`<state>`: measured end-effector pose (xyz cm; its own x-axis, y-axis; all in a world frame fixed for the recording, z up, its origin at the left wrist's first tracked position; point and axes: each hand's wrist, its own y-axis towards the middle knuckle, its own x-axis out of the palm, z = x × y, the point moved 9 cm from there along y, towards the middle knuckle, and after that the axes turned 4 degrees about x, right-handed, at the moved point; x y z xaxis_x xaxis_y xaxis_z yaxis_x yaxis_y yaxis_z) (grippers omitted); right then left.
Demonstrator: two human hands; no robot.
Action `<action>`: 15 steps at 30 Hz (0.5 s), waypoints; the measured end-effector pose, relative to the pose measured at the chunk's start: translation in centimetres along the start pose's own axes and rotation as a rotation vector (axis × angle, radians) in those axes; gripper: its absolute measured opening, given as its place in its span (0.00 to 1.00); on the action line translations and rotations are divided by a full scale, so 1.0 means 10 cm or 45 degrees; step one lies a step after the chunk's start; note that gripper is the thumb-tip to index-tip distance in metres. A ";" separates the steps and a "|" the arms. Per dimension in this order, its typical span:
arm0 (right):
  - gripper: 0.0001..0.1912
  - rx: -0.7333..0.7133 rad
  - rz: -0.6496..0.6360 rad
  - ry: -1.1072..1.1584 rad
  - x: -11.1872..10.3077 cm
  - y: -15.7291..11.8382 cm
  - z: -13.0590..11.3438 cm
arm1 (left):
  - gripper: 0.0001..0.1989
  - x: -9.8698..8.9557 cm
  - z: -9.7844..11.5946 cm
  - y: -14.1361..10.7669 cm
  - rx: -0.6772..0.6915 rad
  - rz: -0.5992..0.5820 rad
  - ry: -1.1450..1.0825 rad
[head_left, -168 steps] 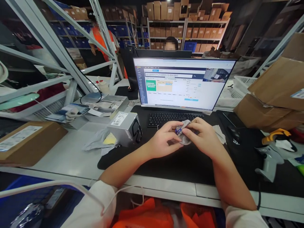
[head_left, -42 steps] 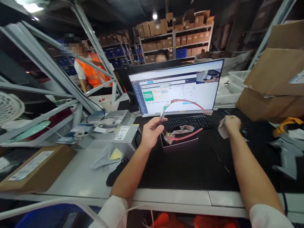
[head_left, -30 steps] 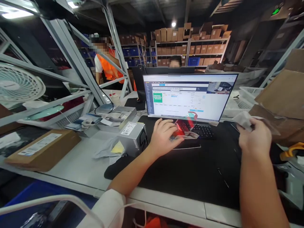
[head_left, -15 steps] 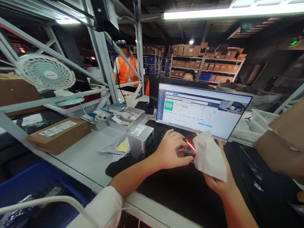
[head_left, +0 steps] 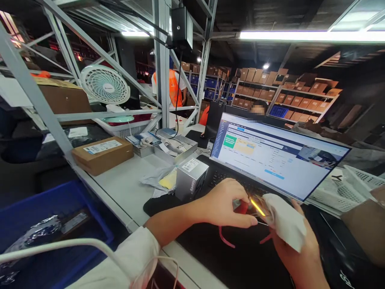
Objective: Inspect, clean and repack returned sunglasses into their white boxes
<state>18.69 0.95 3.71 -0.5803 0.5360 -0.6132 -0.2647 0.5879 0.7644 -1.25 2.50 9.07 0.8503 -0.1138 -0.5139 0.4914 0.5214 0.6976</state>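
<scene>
My left hand [head_left: 224, 202] curls its fingers and thumb around the left end of a shiny reddish item [head_left: 255, 205] with a bright reflection across it. A white cloth or paper piece [head_left: 285, 220] is held in my right hand [head_left: 303, 249], against the item's right end. Pink-red strips [head_left: 226, 237] hang below the item. Both hands are above the black mat [head_left: 216, 257], in front of the laptop-like screen [head_left: 279, 160]. To the left of my left hand stands a grey box [head_left: 191, 178] with a white label.
A cardboard box [head_left: 102, 154], open grey trays [head_left: 176, 148] and a grey plastic bag with yellow paper [head_left: 159, 182] lie on the left. A fan [head_left: 105, 85] stands behind. White baskets [head_left: 339, 192] are at right. A person in an orange vest [head_left: 174, 88] and another person's head [head_left: 258, 109] are beyond.
The view has shifted left, so most things appear further right. The pink-red strips now show beneath the item. The cloth or paper has tilted and folded over, with both hands still holding on.
</scene>
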 end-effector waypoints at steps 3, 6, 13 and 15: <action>0.19 -0.170 -0.046 -0.064 0.12 0.15 -0.25 | 0.18 0.20 -0.27 0.02 -0.219 -0.213 -0.014; 0.18 -0.051 -0.240 -0.072 0.29 0.26 -0.20 | 0.23 0.40 -0.55 -0.04 -0.460 -0.444 -0.154; 0.18 0.661 -0.576 0.724 0.38 0.23 0.23 | 0.29 0.22 -0.63 0.11 -0.293 -0.183 -0.259; 0.20 0.860 -0.634 0.976 0.44 0.13 0.25 | 0.36 0.29 -0.48 0.14 -0.048 -0.256 -0.246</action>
<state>17.70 5.63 1.50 -0.9066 -0.2238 -0.3578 -0.2628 0.9627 0.0637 1.03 6.94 6.15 0.7582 -0.3755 -0.5330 0.6497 0.5029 0.5700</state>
